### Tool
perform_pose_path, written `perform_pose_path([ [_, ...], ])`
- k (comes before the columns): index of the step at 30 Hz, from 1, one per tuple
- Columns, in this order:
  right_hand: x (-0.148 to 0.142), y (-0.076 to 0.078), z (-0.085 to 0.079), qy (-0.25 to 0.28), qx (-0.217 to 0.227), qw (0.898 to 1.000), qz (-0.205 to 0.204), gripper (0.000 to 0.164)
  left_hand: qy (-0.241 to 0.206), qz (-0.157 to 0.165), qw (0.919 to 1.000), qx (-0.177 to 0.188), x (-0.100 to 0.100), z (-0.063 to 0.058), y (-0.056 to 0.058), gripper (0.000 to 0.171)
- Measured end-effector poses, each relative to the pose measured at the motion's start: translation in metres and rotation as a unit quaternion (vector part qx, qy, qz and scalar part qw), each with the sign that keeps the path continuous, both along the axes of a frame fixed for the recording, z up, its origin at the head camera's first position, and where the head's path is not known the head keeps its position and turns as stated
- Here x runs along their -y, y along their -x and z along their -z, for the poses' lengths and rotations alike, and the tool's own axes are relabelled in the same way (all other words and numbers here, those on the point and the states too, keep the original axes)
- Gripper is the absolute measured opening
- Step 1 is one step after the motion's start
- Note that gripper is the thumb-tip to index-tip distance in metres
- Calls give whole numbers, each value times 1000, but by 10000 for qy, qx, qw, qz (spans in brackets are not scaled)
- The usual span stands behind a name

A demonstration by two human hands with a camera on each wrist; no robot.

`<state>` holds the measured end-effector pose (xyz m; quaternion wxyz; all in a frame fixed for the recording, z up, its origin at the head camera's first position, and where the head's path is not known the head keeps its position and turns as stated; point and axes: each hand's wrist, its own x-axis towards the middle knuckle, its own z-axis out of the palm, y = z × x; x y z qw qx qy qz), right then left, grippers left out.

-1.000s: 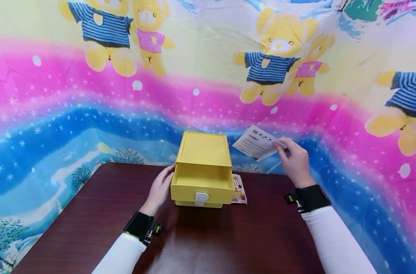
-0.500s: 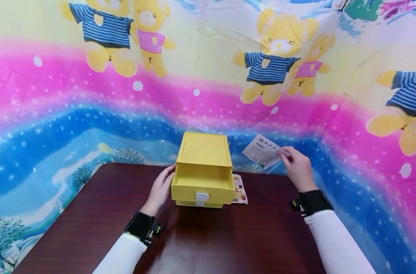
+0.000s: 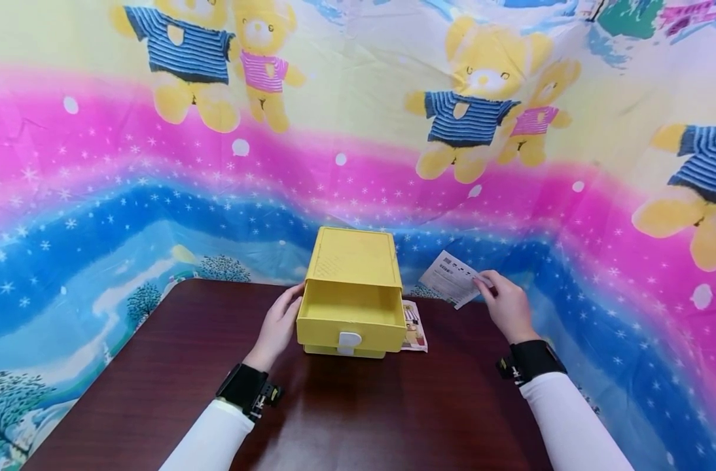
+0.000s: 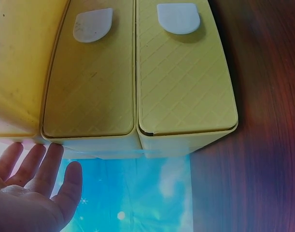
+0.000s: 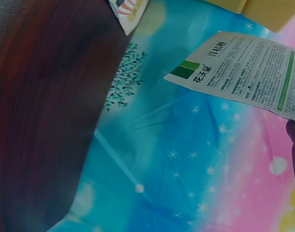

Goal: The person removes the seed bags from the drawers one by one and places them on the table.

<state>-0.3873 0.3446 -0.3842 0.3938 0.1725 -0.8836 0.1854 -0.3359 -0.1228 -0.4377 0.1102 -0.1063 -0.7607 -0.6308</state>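
Note:
A yellow drawer unit (image 3: 356, 255) stands on the table, its top drawer (image 3: 322, 332) pulled out with a bare inside. My left hand (image 3: 277, 327) touches the unit's left side. In the left wrist view, the straight fingers (image 4: 51, 166) reach that side wall. To the right of the unit my right hand (image 3: 508, 309) pinches a flat white seed packet (image 3: 448, 280) by one edge, over the table's back edge. In the right wrist view the packet (image 5: 244, 72) shows dense print and green bands; only a bit of a finger appears there.
A second printed packet (image 3: 415, 330) lies against the unit's right side, partly hidden. Lower drawers (image 4: 186, 72) are closed and have white handles (image 4: 179, 18). A patterned cloth (image 3: 334, 131) hangs behind the dark wooden table (image 3: 358, 418).
My right hand has lowered with the seed packet, first shifting a little right, toward the tabletop. My left hand has stayed at the drawer unit.

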Motion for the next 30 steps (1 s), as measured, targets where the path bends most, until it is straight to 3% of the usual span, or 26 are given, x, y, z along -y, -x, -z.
perform_pose_path([
  [16,-5,3,29,-275,307,9990,-169,3,70,39,10000,-12,2,1,-2,50],
  [30,-3,5,53,-538,806,9948,-316,5,179,8,9998,-6,3,0,-1,49],
])
